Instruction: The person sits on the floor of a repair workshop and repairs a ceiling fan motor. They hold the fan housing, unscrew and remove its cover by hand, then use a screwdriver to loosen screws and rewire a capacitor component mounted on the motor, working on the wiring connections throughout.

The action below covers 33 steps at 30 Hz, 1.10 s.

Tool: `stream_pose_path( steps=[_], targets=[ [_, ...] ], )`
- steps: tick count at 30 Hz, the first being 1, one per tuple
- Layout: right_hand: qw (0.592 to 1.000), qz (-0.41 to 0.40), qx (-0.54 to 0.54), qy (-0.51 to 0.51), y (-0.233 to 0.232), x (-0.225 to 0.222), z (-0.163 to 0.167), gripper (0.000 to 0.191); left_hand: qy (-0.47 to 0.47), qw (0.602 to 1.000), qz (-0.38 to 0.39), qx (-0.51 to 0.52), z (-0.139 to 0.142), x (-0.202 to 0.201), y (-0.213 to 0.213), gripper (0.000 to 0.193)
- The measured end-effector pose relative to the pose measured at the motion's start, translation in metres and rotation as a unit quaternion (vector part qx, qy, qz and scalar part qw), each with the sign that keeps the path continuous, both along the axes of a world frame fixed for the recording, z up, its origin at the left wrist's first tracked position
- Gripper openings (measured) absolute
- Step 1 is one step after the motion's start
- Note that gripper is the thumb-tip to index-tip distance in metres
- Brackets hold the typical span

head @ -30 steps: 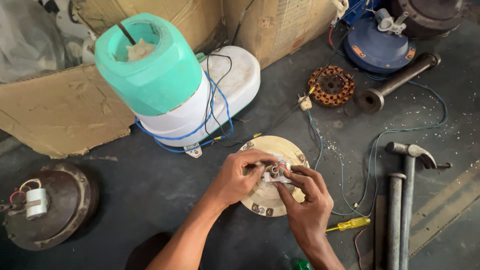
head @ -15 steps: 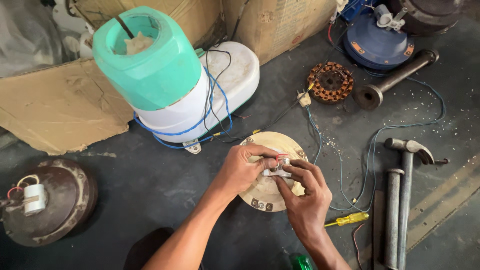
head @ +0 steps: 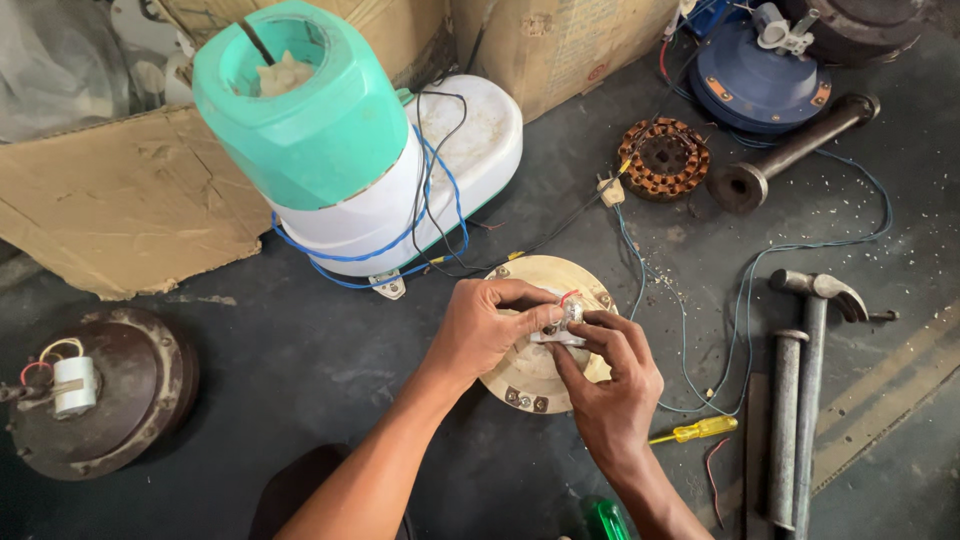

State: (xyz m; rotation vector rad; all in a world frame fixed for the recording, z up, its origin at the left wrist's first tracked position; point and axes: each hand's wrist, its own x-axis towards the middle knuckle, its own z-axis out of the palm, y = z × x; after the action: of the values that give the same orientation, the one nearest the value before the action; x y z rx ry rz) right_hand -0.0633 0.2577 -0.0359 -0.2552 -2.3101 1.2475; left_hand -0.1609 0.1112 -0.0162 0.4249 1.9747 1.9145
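A cream round fan motor housing (head: 540, 380) lies on the dark floor in front of me. My left hand (head: 485, 328) and my right hand (head: 610, 375) meet over its centre. Together they pinch a small white part with red and white wires (head: 565, 318) at the motor's hub. The fingertips of both hands close on that part, and the hub beneath is mostly hidden by them.
A green and white appliance (head: 330, 150) wrapped in blue and black cable stands behind. A copper stator (head: 663, 158), steel shaft (head: 790, 155), blue motor cover (head: 765, 75), hammer (head: 815, 330), metal rod (head: 785, 430) and yellow screwdriver (head: 695, 431) lie to the right. A brown motor (head: 95, 395) sits left, by cardboard (head: 120, 210).
Both hands have stayed on the small wired part at the hub, with only slight finger shifts. The view has drifted a little.
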Motion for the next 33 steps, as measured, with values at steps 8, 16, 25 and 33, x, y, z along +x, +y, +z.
stream_pose_path(
  steps=[8,16,25,33],
  targets=[
    [1.0,0.004,-0.01,0.006,-0.002,-0.001,-0.002,0.032,0.012,1.0,0.021,-0.017,0.005,0.002,0.003,0.022],
    [1.0,-0.009,-0.002,-0.013,-0.001,-0.001,-0.004,0.032,-0.008,0.999,0.027,-0.019,0.005,0.001,0.002,0.023],
    [1.0,-0.001,0.025,0.018,0.0,0.0,-0.007,0.031,-0.005,0.999,0.032,-0.023,0.001,0.0,0.002,0.025],
    [0.996,0.007,0.077,0.046,0.001,-0.001,-0.014,0.033,0.007,1.0,0.018,-0.017,-0.003,-0.003,-0.001,0.025]
  ],
)
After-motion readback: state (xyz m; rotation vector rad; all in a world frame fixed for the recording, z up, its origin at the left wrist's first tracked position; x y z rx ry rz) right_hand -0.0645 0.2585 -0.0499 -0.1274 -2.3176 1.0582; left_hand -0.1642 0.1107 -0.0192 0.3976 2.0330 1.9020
